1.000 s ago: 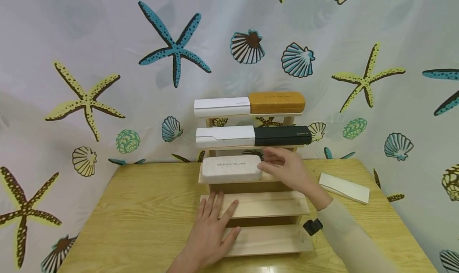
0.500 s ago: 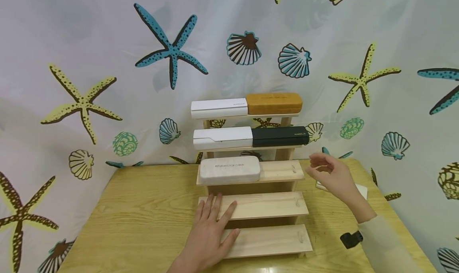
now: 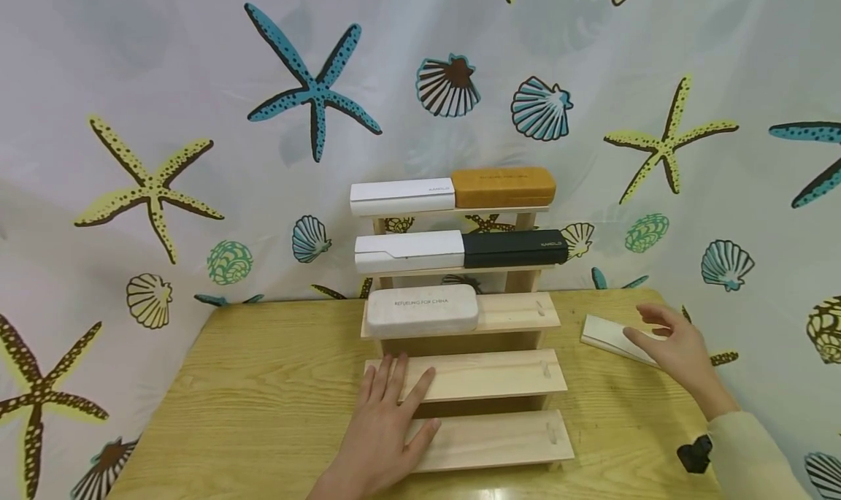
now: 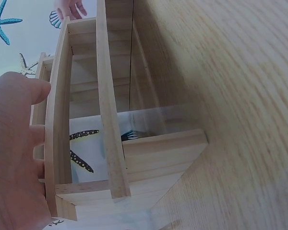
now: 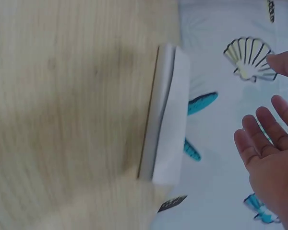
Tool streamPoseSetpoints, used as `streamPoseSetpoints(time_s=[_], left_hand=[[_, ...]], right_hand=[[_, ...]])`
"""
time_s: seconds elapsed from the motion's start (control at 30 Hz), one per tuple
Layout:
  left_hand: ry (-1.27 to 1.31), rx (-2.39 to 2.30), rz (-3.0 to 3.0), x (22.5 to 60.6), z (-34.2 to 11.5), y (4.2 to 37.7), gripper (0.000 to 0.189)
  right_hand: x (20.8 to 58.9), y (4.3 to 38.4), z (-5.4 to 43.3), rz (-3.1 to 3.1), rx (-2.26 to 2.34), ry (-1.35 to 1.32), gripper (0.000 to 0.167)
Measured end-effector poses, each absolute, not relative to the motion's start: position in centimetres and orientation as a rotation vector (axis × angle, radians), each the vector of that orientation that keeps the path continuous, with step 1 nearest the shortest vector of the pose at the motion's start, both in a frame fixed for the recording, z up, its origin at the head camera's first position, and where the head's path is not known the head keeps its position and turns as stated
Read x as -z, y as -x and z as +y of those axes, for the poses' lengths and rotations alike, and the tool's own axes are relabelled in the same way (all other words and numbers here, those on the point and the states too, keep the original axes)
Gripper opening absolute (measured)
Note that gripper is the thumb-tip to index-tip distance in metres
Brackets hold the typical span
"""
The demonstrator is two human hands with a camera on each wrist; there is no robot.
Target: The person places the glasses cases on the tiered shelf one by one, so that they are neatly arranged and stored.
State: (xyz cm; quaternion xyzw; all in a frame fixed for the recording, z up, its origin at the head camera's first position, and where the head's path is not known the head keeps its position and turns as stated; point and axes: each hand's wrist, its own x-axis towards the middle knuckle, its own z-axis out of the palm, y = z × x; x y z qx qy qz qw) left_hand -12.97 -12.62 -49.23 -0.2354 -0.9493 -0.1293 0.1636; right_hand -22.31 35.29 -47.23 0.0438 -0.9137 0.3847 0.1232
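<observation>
My left hand (image 3: 388, 427) lies spread on the lower steps of a tiered wooden rack (image 3: 486, 374); in the left wrist view its fingers rest against the rack's boards. My right hand (image 3: 680, 350) hangs over the right of the table, fingers loosely bent and holding nothing. Just under it lies a white glasses case (image 3: 611, 333), partly hidden by the hand in the head view and whole in the right wrist view. On the rack's third step sits a pale case (image 3: 423, 312) with printed letters, at the left; the right half of that step is bare.
The upper steps carry a white case (image 3: 409, 252) beside a black case (image 3: 515, 248), and above them another white case (image 3: 402, 196) beside an orange-brown case (image 3: 503, 187). Behind the wooden table (image 3: 263, 383) hangs a curtain (image 3: 197, 47) printed with starfish and shells.
My right hand has moved away from the pale case, rightward and down to above the white case on the table. The left hand has stayed on the rack.
</observation>
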Motion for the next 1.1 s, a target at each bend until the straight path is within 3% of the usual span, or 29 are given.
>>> streamPoseSetpoints(time_s=[0.8,1.1], left_hand=[[0.681,0.38,-2.708,49.1,-12.7,12.9,0.063],[0.679,0.381,-2.695,49.1,-12.9,12.8,0.063]], right_hand=[[51.8,22.1,39.7,-2.862,-1.169,0.188,0.082],[52.5,22.8,40.0,-2.925,-1.199,0.18,0.091]])
